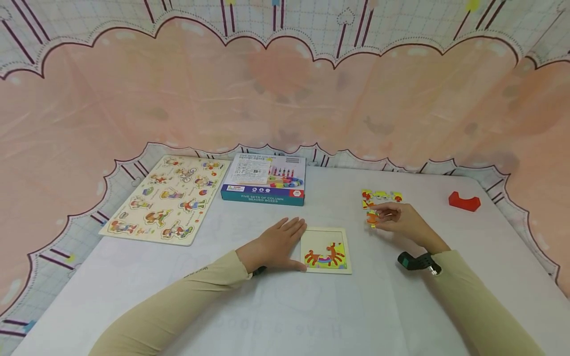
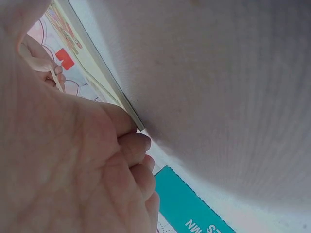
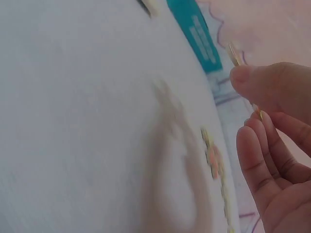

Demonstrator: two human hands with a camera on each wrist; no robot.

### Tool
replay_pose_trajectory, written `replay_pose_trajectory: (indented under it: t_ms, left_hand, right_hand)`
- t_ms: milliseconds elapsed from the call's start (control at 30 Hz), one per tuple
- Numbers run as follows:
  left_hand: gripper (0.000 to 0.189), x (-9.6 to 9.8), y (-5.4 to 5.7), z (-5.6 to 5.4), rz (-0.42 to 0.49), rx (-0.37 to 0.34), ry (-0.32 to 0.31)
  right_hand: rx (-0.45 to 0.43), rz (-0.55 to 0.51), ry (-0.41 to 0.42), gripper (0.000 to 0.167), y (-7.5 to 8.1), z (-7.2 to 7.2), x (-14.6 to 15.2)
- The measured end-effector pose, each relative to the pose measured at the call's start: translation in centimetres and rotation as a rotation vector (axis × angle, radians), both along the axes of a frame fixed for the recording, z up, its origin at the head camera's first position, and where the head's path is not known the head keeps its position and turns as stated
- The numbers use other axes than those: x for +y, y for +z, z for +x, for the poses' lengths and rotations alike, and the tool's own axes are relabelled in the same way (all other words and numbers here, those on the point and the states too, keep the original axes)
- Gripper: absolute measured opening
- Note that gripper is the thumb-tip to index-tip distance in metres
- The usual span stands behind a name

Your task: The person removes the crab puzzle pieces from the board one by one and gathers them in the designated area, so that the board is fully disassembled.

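Observation:
My left hand (image 1: 278,247) lies beside a small square puzzle board (image 1: 326,270), its fingers extended and its thumb and fingertips touching the left edge. In the left wrist view the fingers (image 2: 129,148) meet the board's rim. An orange animal and a rainbow-coloured strip lie assembled low in the board, with a pale bare area above. To the right, my right hand (image 1: 398,221) pinches a thin puzzle piece (image 3: 235,53) between thumb and fingers, raised above the table. Its picture is mostly edge-on in the right wrist view. Other yellow and red pieces (image 1: 381,195) lie beyond that hand.
A large pale puzzle board with figures (image 1: 151,217) lies at the back left. A teal-edged box (image 1: 262,195) of beaded columns stands beside it. A red notched block (image 1: 464,201) sits at the far right. Patterned cloth (image 1: 285,109) hangs behind the white table.

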State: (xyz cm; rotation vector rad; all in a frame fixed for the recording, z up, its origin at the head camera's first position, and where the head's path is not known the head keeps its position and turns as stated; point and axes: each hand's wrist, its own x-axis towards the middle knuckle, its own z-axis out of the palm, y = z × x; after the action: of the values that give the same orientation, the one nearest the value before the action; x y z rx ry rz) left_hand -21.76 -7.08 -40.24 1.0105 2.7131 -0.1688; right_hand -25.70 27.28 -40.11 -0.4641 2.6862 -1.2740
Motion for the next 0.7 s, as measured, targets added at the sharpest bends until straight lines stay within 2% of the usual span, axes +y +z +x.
replay_pose_trajectory:
  t_ms: [267,533,700]
  left_hand:
    - [0.103,-0.1,0.2,0.2,0.016,-0.006,0.0]
    - [0.103,0.0,0.3,0.2,0.014,-0.004,-0.001]
    - [0.103,0.0,0.2,0.1,0.009,0.0,0.0]
  right_hand:
    - [-0.045,0.094,-0.1,0.052,-0.2,-1.7,2.5]
    - [-0.094,0.158,-0.135,0.049,-0.7,-3.2,3.1]
    - [-0.094,0.188,-0.143,0.047,-1.2,-4.0,3.1]
